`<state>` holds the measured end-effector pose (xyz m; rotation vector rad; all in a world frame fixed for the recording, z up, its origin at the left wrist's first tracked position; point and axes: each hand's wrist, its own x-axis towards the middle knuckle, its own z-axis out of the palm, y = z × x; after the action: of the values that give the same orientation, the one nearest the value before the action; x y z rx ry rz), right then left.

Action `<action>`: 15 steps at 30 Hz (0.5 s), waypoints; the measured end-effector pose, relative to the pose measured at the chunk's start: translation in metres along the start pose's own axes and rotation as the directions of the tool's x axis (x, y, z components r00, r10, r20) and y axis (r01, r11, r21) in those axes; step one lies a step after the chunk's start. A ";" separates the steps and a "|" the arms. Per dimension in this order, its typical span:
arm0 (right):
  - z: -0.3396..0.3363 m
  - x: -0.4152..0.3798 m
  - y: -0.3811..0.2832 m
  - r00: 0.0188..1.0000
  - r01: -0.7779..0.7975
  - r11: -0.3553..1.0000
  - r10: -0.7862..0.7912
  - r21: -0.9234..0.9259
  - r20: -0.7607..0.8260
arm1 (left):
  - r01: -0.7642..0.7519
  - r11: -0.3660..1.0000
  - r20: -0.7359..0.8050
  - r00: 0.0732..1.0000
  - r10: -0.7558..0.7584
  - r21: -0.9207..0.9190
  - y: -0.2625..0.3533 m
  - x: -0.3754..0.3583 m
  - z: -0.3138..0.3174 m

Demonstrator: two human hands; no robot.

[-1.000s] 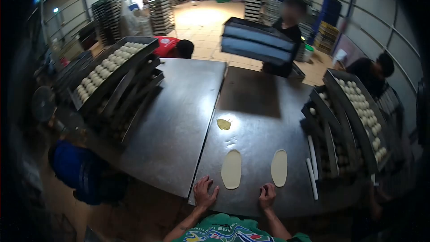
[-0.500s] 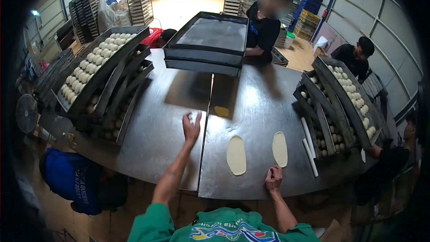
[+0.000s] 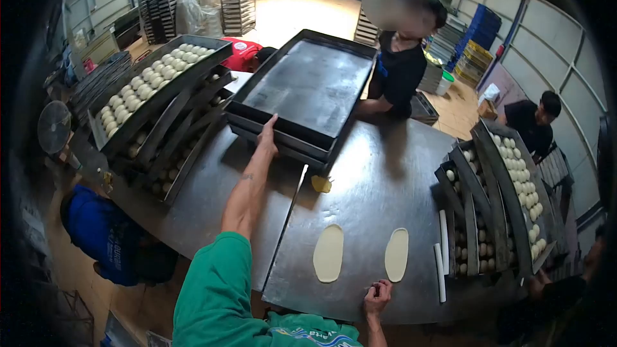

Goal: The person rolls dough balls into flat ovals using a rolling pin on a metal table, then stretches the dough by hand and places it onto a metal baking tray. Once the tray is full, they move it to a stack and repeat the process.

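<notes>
Hardly any writing could be read from where I stood. The green shirt [image 3: 302, 336] of the person wearing the camera carried a printed band of white and coloured lettering across the chest, but it was too small and curled to make out. The blue shirt [image 3: 96, 231] on the person crouched beside the table [image 3: 385, 173] had pale print on its back, also unreadable. The red garment [image 3: 239, 51] beyond the trays bore a small white round mark, its wording illegible. The trays, racks and crates showed no legible labels or numbers.
</notes>
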<state>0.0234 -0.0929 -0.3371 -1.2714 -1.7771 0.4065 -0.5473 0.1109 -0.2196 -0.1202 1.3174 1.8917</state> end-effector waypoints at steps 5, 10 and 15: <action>-0.003 0.001 -0.004 0.984 -0.170 0.984 0.165 0.062 0.073 | -0.086 0.964 -0.217 0.966 0.143 0.250 0.011 -0.014 -0.021; 0.041 0.063 -0.048 0.993 -0.014 0.981 -0.009 0.194 0.116 | -0.064 0.982 -0.228 0.968 0.104 0.178 0.017 -0.005 -0.044; 0.162 0.172 -0.103 0.962 -0.139 0.856 -0.002 0.497 0.273 | -0.116 0.978 -0.270 0.949 0.161 0.176 0.020 -0.057 -0.070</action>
<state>-0.1811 0.0512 -0.2750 -0.9252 -1.6771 1.0613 -0.5469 0.0190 -0.2079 -0.2293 1.7044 1.9298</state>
